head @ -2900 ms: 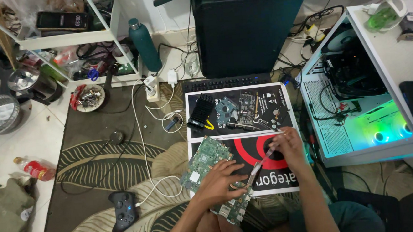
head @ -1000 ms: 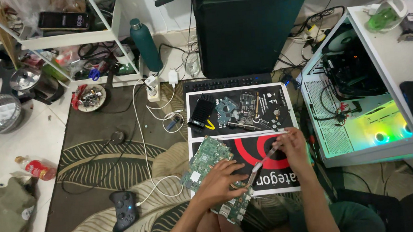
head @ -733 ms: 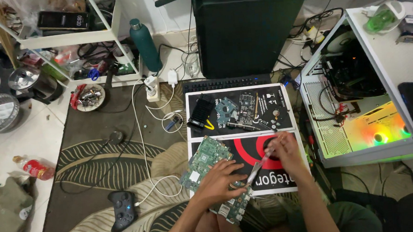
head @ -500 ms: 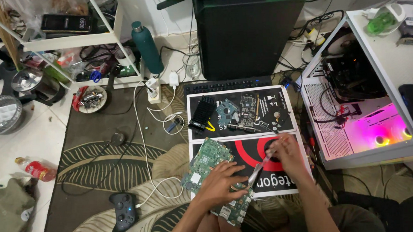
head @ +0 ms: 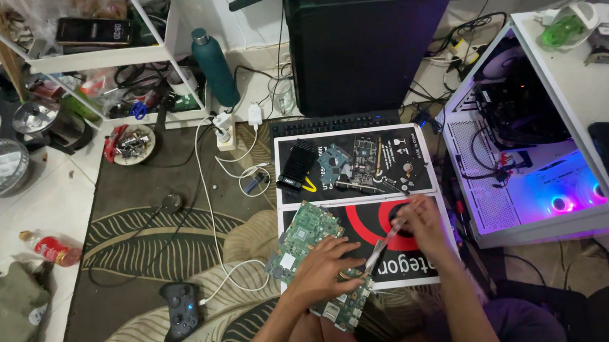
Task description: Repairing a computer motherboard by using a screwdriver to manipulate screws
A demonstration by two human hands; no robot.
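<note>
Over at the far left of the head view I see a red-capped bottle point(head: 50, 248) lying on the tile and a black game controller point(head: 180, 311) on the leaf-patterned rug point(head: 146, 230), both well apart from the hands. Moving right, a white cable point(head: 207, 198) trails down across the rug toward the lap. Next comes the green circuit board point(head: 309, 252), lying tilted so that its long axis runs from upper left, near the edge of the black-and-red mat point(head: 394, 253), down toward the lower right over the knees. My left hand point(head: 328, 268) lies flat on the middle of that board, fingers spread and pressing down on it rather than pinching anything. Just to its right, the slim tool point(head: 378, 252) slants from the right hand down and left, its tip meeting the board beside the left hand's fingertips. My right hand point(head: 420, 220) is closed around the tool's upper end in a pinch, resting over the red ring of the mat. So the board lies down and left of the right hand's grip, and the left hand is the nearer one, already on it. Above the mat, a second dark tray point(head: 353, 162) carries small parts, and at the far right an open white computer case point(head: 530, 171) glows blue and pink.
</note>
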